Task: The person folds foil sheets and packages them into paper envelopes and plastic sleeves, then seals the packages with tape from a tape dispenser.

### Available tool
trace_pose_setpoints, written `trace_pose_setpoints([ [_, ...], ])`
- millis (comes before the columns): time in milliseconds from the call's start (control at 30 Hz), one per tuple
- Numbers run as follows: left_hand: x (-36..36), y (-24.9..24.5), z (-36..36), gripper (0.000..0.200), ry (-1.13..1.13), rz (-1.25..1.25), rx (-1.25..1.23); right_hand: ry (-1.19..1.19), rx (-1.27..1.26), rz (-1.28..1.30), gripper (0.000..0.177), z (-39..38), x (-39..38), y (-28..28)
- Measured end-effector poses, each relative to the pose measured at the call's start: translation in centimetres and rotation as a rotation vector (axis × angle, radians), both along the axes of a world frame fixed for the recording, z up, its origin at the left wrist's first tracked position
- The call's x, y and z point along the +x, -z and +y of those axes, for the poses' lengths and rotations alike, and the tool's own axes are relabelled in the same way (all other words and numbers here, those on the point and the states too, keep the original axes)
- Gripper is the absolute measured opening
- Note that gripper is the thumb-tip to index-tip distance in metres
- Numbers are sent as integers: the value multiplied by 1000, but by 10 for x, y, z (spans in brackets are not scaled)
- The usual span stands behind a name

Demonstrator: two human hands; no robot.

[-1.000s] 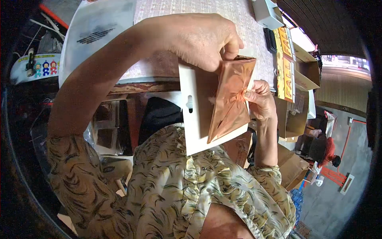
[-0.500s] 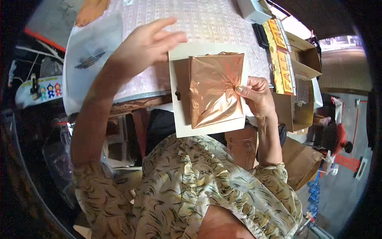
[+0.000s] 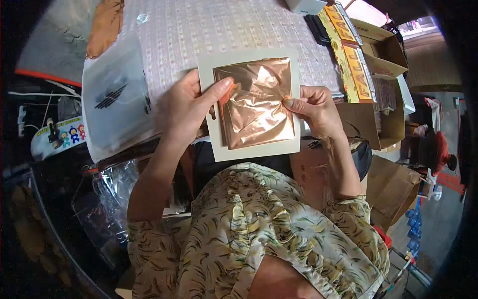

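In the head view, a folded packet of shiny copper-coloured foil (image 3: pixel 259 109) lies against a cream card (image 3: pixel 264 152), held up in front of my body at the table's near edge. My left hand (image 3: pixel 191 102) grips the left side, thumb pressed on the foil and the other fingers partly hidden behind the card. On the right edge, my right hand (image 3: pixel 318 110) pinches foil and card together between thumb and fingers. Creases in the foil run out from the right thumb. A small dark cut-out shows near the card's left edge.
A patterned cloth covers the table (image 3: pixel 199 30). At left lies a clear plastic sheet (image 3: pixel 117 99) with dark marks. Yellow printed packs (image 3: pixel 356 72) reading "FALL" and open cardboard boxes (image 3: pixel 378 60) stand at right. A brown paper piece (image 3: pixel 105 27) sits at the far left.
My left hand, raised and blurred before beside the card, has come down onto its left side and now holds it. The card and foil have shifted slightly left and up.
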State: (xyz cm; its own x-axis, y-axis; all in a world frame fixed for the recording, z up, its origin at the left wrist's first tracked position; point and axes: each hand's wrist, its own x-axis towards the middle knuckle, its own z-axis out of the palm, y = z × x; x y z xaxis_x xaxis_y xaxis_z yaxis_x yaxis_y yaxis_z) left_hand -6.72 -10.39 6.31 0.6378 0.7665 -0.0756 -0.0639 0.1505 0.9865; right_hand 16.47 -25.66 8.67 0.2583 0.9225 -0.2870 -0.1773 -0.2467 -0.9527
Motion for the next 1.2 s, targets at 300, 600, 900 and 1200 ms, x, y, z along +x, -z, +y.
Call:
trace_pose_setpoints([
  [300, 9, 9, 2, 33, -44, 74, 12, 13, 1, -2, 10, -3, 12, 18],
  [600, 7, 5, -5, 28, 138, 55, -127, 133, 41, -2, 9, 16, 15, 11],
  [900, 9, 14, -7, 21, 63, 75, -67, 136, 103, -16, 10, 16, 13, 12],
  [1200, 4, 1, -24, 20, 58, 144, -14, 131, 49, -27, 7, -2, 17, 28],
])
